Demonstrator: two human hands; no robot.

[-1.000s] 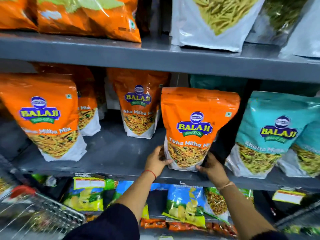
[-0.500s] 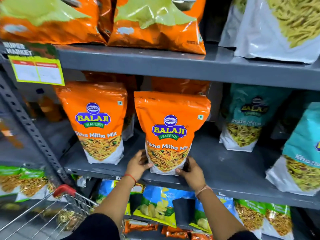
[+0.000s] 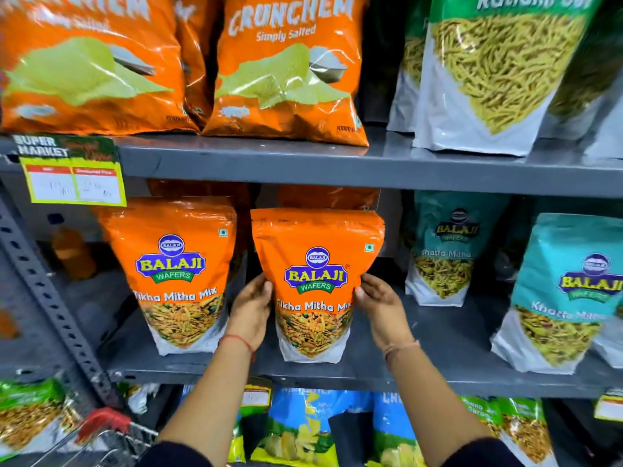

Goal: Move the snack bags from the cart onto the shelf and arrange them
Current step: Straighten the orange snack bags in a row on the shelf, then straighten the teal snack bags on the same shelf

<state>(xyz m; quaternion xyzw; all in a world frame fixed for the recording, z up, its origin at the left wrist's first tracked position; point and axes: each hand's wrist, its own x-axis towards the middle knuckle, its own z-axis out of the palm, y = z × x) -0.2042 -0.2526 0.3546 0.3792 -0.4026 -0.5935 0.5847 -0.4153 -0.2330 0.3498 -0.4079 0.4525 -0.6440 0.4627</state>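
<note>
An orange Balaji Tikha Mitha Mix bag (image 3: 315,264) stands upright near the front of the grey middle shelf (image 3: 371,369). My left hand (image 3: 251,311) grips its left side and my right hand (image 3: 379,306) grips its right side at mid height. A second orange bag of the same kind (image 3: 177,267) stands just to its left, apart from my hands. More orange bags show behind both. The cart (image 3: 104,439), with a red handle end, pokes in at the bottom left; its contents are hidden.
Teal Khatta Mitha bags (image 3: 441,251) (image 3: 566,291) stand to the right on the same shelf. Orange Crunchem chip bags (image 3: 290,69) and white sev bags (image 3: 488,72) fill the shelf above. A price label (image 3: 72,173) hangs at left by a perforated upright (image 3: 50,298). Blue and green bags sit below.
The held orange bag has shifted left along the shelf, close beside the other orange bag. Both hands have slid from its bottom corners up to its sides.
</note>
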